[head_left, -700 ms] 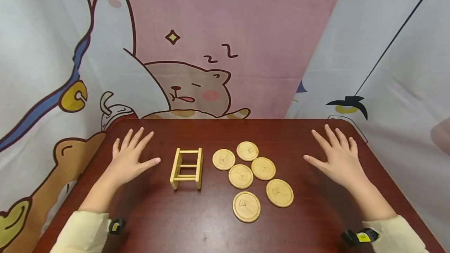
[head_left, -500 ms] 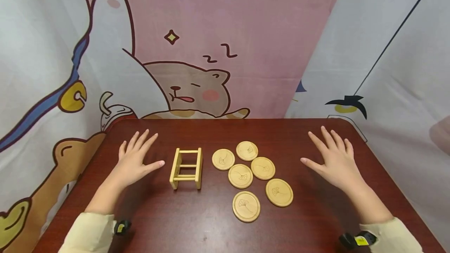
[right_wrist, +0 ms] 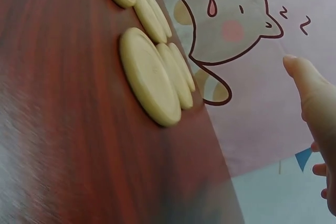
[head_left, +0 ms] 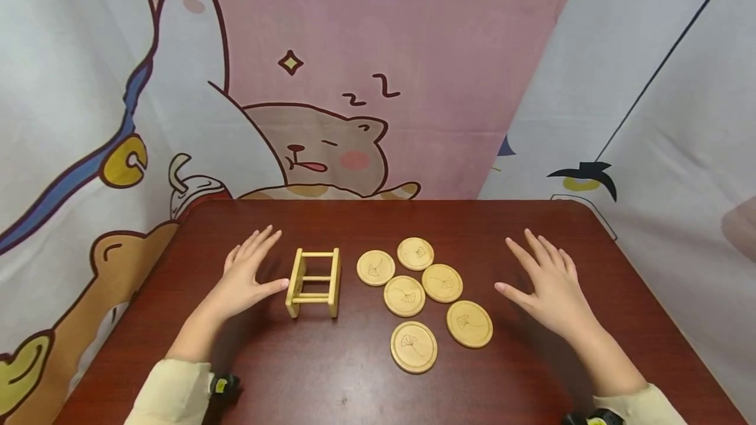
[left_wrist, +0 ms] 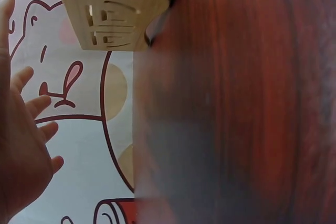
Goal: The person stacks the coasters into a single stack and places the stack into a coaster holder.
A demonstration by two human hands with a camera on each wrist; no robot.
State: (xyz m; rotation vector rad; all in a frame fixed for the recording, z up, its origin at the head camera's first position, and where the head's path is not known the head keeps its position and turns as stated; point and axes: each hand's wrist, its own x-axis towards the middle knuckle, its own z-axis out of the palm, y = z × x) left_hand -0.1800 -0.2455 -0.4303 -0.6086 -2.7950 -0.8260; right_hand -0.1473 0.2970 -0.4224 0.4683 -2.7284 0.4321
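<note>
A small wooden rack point(head_left: 334, 287) with rungs stands left of centre on the table. My left hand point(head_left: 245, 281) hovers just to its left, fingers spread, with the thumb tip close to the rack's side. In the left wrist view the end panel of the rack point(left_wrist: 118, 17) shows cut-out markings. Several round wooden coasters, among them a near one point(head_left: 414, 347) and a right one point(head_left: 469, 324), lie flat to the right of the rack, each engraved with a leaf. Right of them my right hand point(head_left: 552, 287) hovers with spread fingers, holding nothing. The nearest coaster point(right_wrist: 149, 77) looms large in the right wrist view.
The dark red wooden table point(head_left: 283, 372) ends at a straight far edge. Behind and beside it hangs a cartoon-printed cloth point(head_left: 449, 71). Each wrist wears a black strap, such as the left strap point(head_left: 227, 385).
My left hand has moved right, up to the side of the rack. My right hand has moved left and a little nearer toward the coasters. Rack and coasters stay in place.
</note>
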